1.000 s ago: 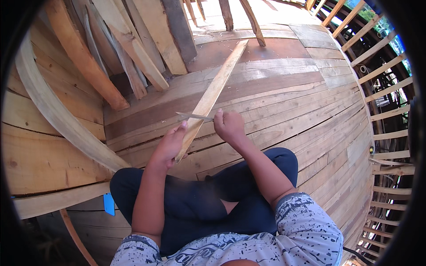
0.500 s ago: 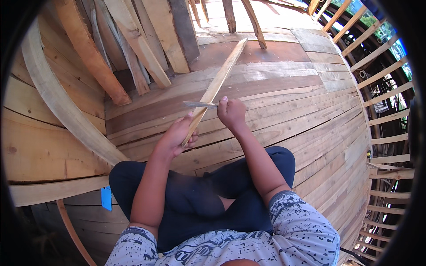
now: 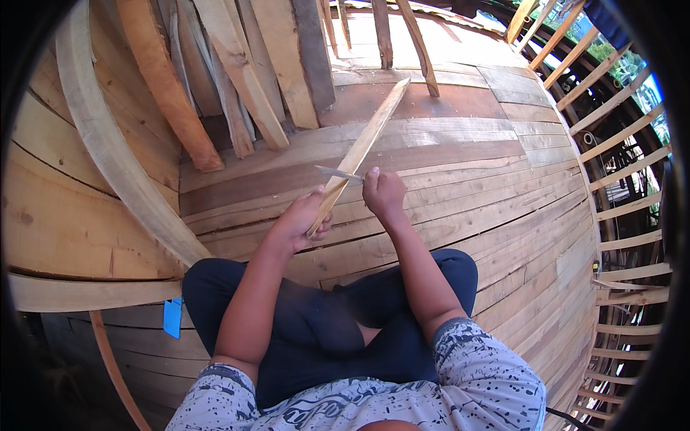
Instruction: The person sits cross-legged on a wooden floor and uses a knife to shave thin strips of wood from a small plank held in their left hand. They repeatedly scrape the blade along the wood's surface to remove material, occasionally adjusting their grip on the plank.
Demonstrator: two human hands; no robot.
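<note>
while the left hand (image 3: 299, 220) grips wood (image 3: 368, 138), the right (image 3: 384, 195) clenches a knife (image 3: 336, 172).

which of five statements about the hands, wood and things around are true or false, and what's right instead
1. The left hand grips the strip near its lower end. True.
2. The right hand holds a hammer. False: it holds a blade.
3. The blade crosses the strip. True.
4. The blue piece is by the right knee. False: it is by the left knee.
5. The floor is made of planks. True.
</note>
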